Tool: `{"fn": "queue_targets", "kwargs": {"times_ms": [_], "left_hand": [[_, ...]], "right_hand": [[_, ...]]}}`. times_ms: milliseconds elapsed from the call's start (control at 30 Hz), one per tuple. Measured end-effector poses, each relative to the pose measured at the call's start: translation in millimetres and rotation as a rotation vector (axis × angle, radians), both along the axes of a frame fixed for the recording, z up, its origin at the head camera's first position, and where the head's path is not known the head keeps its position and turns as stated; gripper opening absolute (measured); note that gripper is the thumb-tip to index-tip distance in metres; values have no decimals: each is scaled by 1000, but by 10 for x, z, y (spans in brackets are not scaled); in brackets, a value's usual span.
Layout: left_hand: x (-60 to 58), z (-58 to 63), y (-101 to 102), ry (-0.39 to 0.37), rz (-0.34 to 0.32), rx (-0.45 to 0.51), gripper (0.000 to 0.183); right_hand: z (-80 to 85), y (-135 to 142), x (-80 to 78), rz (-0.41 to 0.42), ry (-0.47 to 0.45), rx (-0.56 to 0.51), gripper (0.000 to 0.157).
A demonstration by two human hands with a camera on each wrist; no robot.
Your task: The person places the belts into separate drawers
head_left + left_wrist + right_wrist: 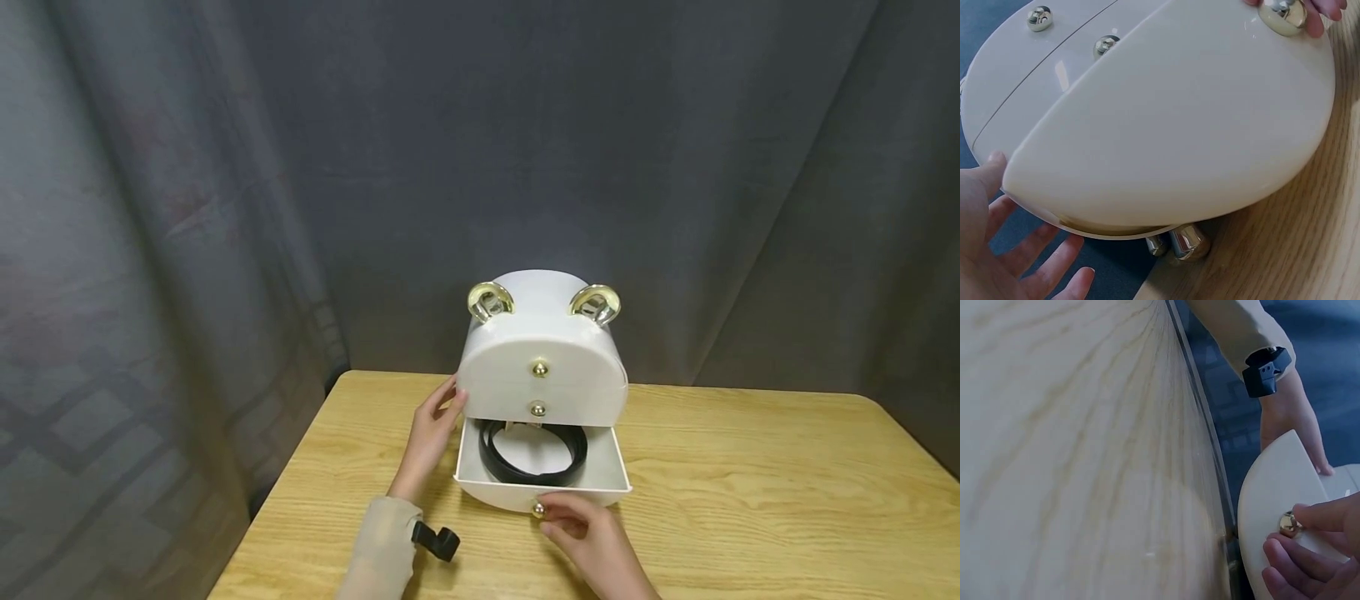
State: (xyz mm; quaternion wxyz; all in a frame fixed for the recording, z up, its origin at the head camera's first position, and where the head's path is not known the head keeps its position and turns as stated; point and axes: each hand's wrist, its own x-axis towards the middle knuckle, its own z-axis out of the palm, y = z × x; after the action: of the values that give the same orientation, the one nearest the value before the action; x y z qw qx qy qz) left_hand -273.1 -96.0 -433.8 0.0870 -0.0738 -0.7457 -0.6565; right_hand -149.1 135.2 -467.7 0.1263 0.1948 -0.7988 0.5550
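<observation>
A white rounded storage box (534, 379) with gold ears stands on the table, its bottom drawer (618, 467) pulled out toward me. Inside the drawer lies a coiled black belt (543, 479); its buckle end is partly hidden under the box front. My right hand (592, 537) pinches the drawer's gold knob (1289, 524) between thumb and fingers. Against the box's left side rests my left hand (431, 433), its thumb at the front edge. The left wrist view shows that hand's fingers (1047, 269) spread and fairly straight beside the box.
The wooden table (750, 483) extends on both sides of the box. Grey curtains (637, 167) hang behind it and to the left. Two more gold knobs sit on the upper drawer fronts. A black wrist mount (437, 540) is strapped on the left sleeve.
</observation>
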Motion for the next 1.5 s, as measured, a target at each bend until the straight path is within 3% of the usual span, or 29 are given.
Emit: {"fn": "queue_targets", "kwargs": {"times_ms": [167, 367, 600, 767, 933, 1200, 1500], "left_hand": [[-15, -8, 5, 6, 6, 1, 51], [-18, -22, 1, 6, 9, -9, 52], [222, 304, 25, -16, -11, 1, 47], [227, 314, 30, -18, -10, -1, 47], [215, 301, 24, -7, -13, -17, 47], [5, 1, 0, -11, 4, -20, 51], [-9, -25, -6, -15, 14, -9, 52]], "right_hand": [[-3, -26, -26, -33, 1, 25, 22], [39, -42, -46, -67, -66, 14, 20], [58, -55, -98, -78, -93, -12, 17], [82, -54, -117, -89, -116, -12, 16], [96, -59, -138, -105, -127, -14, 15], [101, -68, -196, -117, -115, -13, 16], [125, -72, -283, -132, -144, -34, 16]]}}
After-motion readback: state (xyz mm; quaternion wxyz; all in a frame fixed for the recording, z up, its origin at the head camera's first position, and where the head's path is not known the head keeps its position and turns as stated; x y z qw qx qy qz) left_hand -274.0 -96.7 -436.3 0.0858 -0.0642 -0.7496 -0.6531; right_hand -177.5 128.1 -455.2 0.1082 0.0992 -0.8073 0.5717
